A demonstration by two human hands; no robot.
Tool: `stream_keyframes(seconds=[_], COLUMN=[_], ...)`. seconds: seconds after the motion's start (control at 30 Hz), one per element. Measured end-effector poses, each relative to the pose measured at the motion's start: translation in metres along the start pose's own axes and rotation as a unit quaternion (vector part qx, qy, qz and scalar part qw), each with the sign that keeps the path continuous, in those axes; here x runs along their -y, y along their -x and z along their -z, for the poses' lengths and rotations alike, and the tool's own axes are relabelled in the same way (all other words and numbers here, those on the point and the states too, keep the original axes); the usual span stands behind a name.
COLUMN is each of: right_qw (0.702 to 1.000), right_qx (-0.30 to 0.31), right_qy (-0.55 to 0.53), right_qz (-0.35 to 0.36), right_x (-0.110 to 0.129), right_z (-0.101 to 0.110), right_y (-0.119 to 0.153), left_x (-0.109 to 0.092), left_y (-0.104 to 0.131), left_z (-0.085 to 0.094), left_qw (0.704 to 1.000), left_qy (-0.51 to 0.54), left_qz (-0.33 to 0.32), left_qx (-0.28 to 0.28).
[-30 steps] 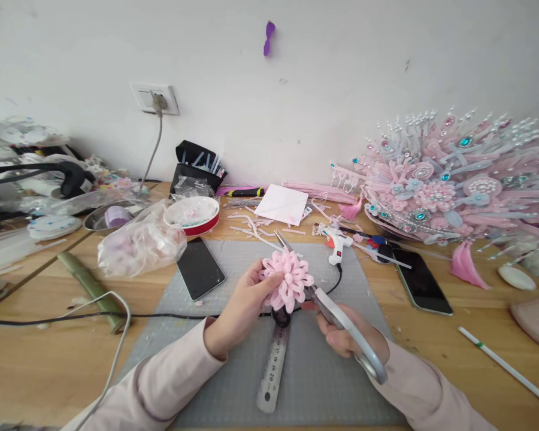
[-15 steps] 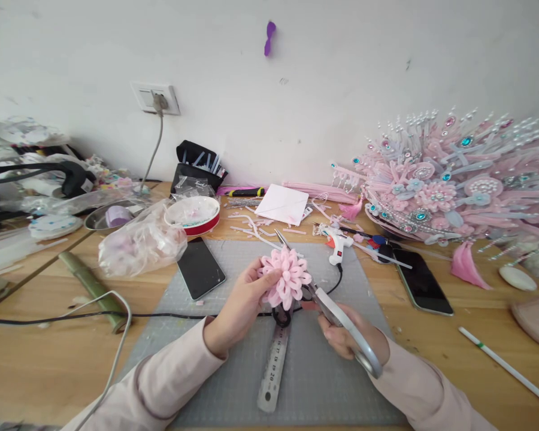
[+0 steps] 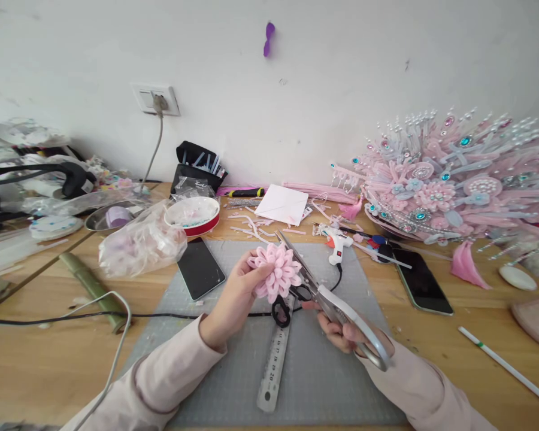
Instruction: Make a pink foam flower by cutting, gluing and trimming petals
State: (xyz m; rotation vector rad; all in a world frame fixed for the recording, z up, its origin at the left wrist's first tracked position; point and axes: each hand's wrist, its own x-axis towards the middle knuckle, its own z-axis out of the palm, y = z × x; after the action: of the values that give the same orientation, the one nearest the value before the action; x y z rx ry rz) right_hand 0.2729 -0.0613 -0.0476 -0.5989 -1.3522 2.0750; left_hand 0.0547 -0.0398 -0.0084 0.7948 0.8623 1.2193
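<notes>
Between its thumb and fingers, my left hand (image 3: 239, 293) pinches the left side of a fluffy pink flower (image 3: 279, 270) with looped petals. My right hand (image 3: 341, 329) is wrapped round the grey handles of a pair of scissors (image 3: 339, 304). Their blades point up and left and lie against the flower's right edge, slightly apart at the tips. Part of the blades is hidden by the petals. Below the flower, a steel ruler (image 3: 273, 365) lies on the grey cutting mat (image 3: 215, 383), with the black loop handles of a smaller pair of scissors (image 3: 281, 312) over its upper end.
A white glue gun (image 3: 338, 245) rests at the mat's back right, its black cord crossing the mat. Phones (image 3: 200, 269) lie on both sides. Pink trimmings and a white card (image 3: 282, 203) lie behind. A large jewelled pink headdress (image 3: 449, 185) fills the back right.
My left hand has moved the flower slightly left and tilted it. The scissors have shifted, their blades now showing more along the flower's right edge.
</notes>
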Motion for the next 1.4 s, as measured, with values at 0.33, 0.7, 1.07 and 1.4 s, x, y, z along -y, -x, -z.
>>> stream_keyframes(seconds=[0.33,0.7,1.07,1.4], right_qw=[1.0,0.998,0.992,0.991], right_qx=[-0.001,-0.052,-0.106,-0.113], right_qy=[0.008,0.036,0.056,0.039], right_qz=[0.001,-0.029,-0.048,-0.052], right_x=[-0.0056,0.0016,-0.0051,-0.0025], right_z=[0.005,0.0007,0.0045,0.0008], right_y=[-0.0033,-0.0047,-0.0001,-0.0019], left_x=[-0.0019,-0.0046,-0.008,-0.0102], left_y=[-0.003,-0.0066,-0.0065,-0.0084], left_z=[0.0014,0.0058,0.0058,0.0074], left_qw=[1.0,1.0,0.999,0.999], left_qy=[-0.005,-0.023,-0.032,-0.05], left_qz=[-0.009,0.013,0.029,0.015], left_qx=[-0.018,-0.015,0.0,0.008])
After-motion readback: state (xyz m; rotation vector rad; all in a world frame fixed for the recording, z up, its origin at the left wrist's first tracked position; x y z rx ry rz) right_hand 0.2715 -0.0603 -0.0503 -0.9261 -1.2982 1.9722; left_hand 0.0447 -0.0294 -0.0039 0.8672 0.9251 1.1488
